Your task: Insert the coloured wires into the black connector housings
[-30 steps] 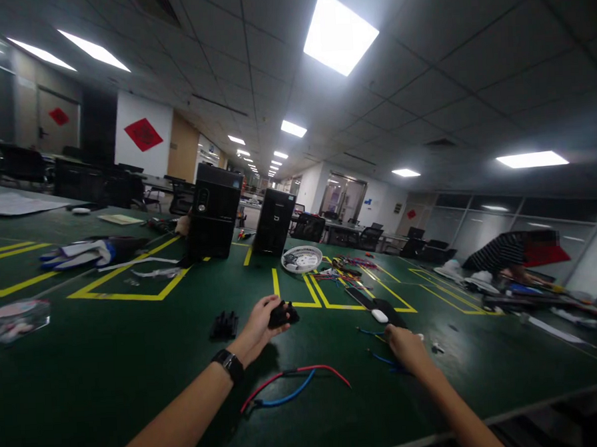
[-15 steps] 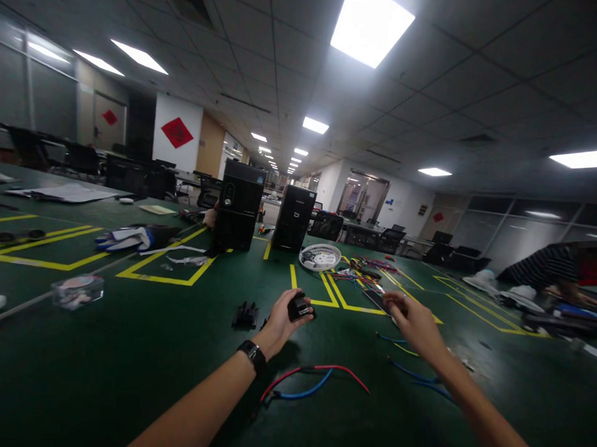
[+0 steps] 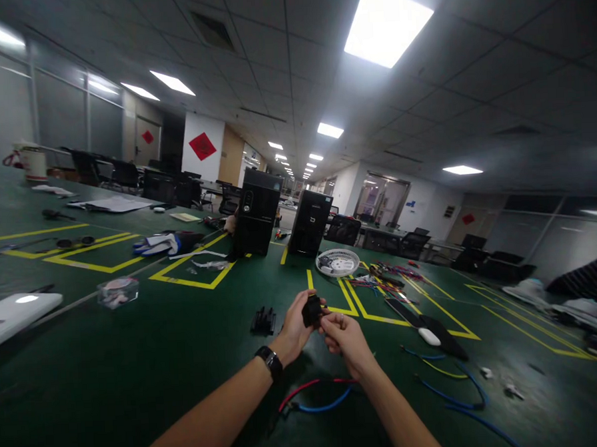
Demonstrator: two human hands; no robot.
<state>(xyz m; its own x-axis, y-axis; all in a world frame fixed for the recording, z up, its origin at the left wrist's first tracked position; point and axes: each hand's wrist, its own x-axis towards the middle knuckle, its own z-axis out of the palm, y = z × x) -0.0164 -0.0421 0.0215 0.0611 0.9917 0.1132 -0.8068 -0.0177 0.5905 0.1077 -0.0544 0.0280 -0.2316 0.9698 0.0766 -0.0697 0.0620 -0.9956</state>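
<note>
My left hand is closed around a small black block-shaped part, held above the green table. Close against its lower right side is my right hand, thumb and fingers pinched together; what they hold, if anything, is too small to name. Beside my left hand lies another black part with upright prongs. A red wire and a blue wire curve on the table below both hands, partly covered by my right forearm.
Farther back stand two black computer towers, with a white round basket before them. Bundled wires, a phone, a white case and blue wires lie to the right. A clear box and gloves sit left.
My right hand has come in from the right, near the phone, to the black part in my left hand. The view has turned somewhat left.
</note>
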